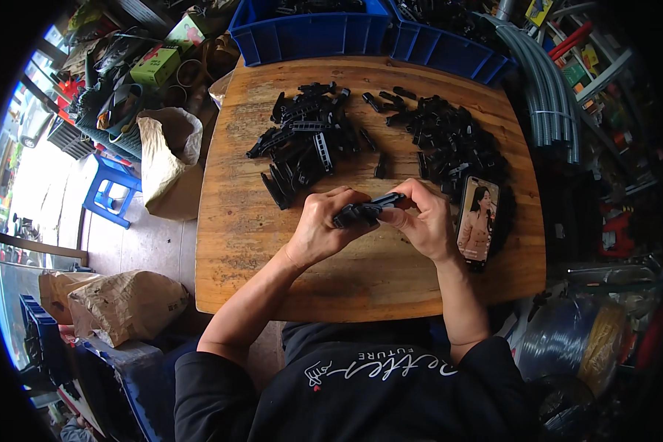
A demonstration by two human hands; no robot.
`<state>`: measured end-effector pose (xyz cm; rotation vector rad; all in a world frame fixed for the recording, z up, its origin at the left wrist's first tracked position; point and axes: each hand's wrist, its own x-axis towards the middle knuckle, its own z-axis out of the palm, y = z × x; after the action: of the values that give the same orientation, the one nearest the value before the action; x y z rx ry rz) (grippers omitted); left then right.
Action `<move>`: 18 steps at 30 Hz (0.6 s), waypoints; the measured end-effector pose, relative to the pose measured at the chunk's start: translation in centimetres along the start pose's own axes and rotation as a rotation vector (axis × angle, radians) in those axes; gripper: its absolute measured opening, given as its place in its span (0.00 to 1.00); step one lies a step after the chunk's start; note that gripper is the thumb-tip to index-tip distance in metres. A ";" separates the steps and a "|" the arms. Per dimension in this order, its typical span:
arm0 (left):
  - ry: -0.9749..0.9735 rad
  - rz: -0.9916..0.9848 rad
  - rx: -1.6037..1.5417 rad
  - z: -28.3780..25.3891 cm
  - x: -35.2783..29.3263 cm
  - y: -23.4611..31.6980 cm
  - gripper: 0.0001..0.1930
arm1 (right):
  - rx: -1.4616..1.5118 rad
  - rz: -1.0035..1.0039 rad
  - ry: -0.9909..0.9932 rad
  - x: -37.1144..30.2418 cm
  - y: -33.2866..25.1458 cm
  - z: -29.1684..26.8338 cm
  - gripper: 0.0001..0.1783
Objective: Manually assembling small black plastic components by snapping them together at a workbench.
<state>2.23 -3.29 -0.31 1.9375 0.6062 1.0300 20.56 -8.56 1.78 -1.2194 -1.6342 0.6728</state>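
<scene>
Both sets of my fingers (390, 214) pinch one black plastic part (367, 210); I judge I'm mid-assembly, and next needs a firm squeeze.

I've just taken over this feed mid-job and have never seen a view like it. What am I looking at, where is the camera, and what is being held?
There is no machine here: a person works with two bare hands. The single picture comes from a wide fisheye camera on their head, looking down, so straight edges curve. The left hand and right hand together grip one black plastic part above a wooden table. On it lie a pile of longer black pieces, a heap of smaller black pieces and a phone with its screen lit. Blue bins stand beyond the far edge.
</scene>
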 end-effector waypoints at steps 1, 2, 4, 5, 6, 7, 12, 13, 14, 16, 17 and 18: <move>-0.001 0.003 0.000 0.0 0.0 0.3 0.13 | 0.060 0.046 -0.029 -0.1 0.2 -0.2 0.19; -0.047 -0.103 -0.036 0.0 0.1 0.7 0.13 | 0.120 0.091 -0.057 -0.1 0.3 -0.3 0.18; -0.088 -0.209 -0.073 -0.2 0.2 0.8 0.13 | 0.142 0.099 -0.087 0.1 -0.2 -0.6 0.19; -0.151 -0.311 -0.181 -0.3 0.3 0.7 0.13 | 0.165 0.107 -0.115 0.3 -0.5 -0.7 0.19; -0.213 -0.412 -0.289 -0.5 0.5 0.7 0.13 | 0.163 0.103 -0.116 0.3 -0.2 -0.5 0.19; -0.210 -0.409 -0.287 -0.7 0.6 0.6 0.13 | 0.137 0.068 -0.100 0.1 0.2 0.0 0.20; -0.229 -0.557 -0.266 -0.8 0.3 1.5 0.12 | 0.244 0.215 -0.211 -0.3 0.5 -1.3 0.20; -0.235 -0.579 -0.244 -0.8 0.3 1.5 0.12 | 0.317 0.310 -0.258 -0.3 0.8 -1.5 0.20; -0.241 -0.601 -0.223 -0.9 0.3 1.5 0.12 | 0.320 0.310 -0.259 -0.3 0.8 -1.2 0.20; -0.204 -0.527 -0.216 -0.8 0.0 0.0 0.13 | 0.371 0.297 -0.214 -0.1 0.4 -0.2 0.21; -0.170 -0.449 -0.209 -0.9 -0.1 -0.5 0.14 | 0.376 0.297 -0.219 -0.1 0.6 -0.1 0.21; -0.170 -0.454 -0.209 -0.8 0.1 -0.4 0.14 | 0.301 0.168 -0.145 -0.1 1.0 0.1 0.21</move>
<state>1.64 -2.70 -0.34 1.5851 0.7635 0.6095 20.90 -8.27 0.93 -1.1139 -1.4905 1.0937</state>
